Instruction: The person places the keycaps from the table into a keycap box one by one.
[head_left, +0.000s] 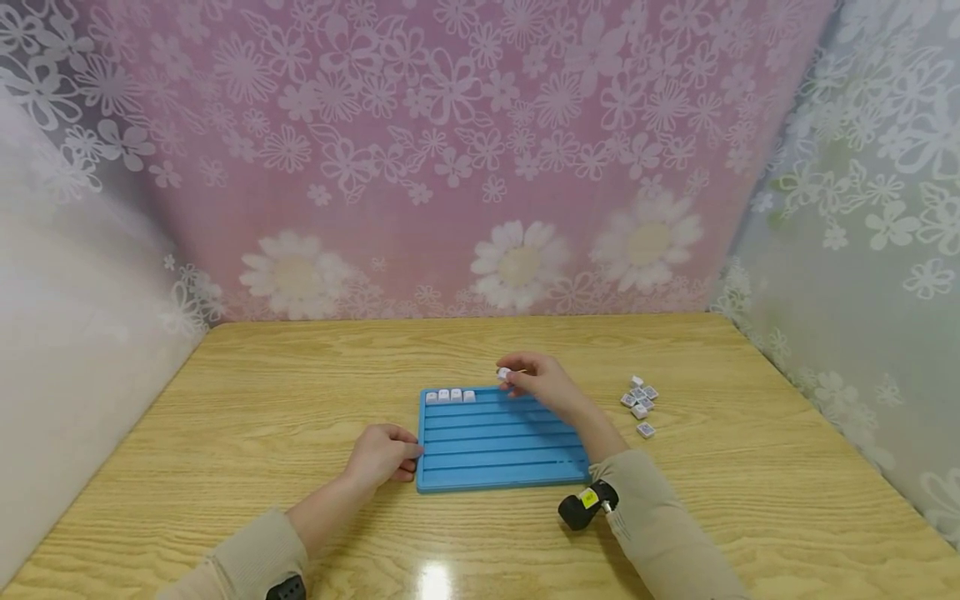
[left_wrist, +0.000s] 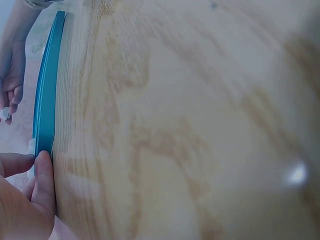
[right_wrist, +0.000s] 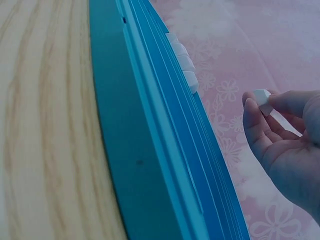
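Observation:
A blue tray [head_left: 495,446] with long ridged rows lies on the table. Several white keycaps [head_left: 451,396] stand side by side at the left end of its far row. Over the far edge, my right hand [head_left: 542,385] pinches another white keycap [right_wrist: 262,97] between thumb and fingertips, raised above the tray. My left hand [head_left: 381,456] holds the tray's left side, its thumb and finger at the rim in the left wrist view.
To the right of the tray lies a loose cluster of white keycaps [head_left: 639,400], with a single keycap [head_left: 646,430] a little nearer. Floral curtains [head_left: 480,167] stand behind and beside the wooden table [head_left: 300,358].

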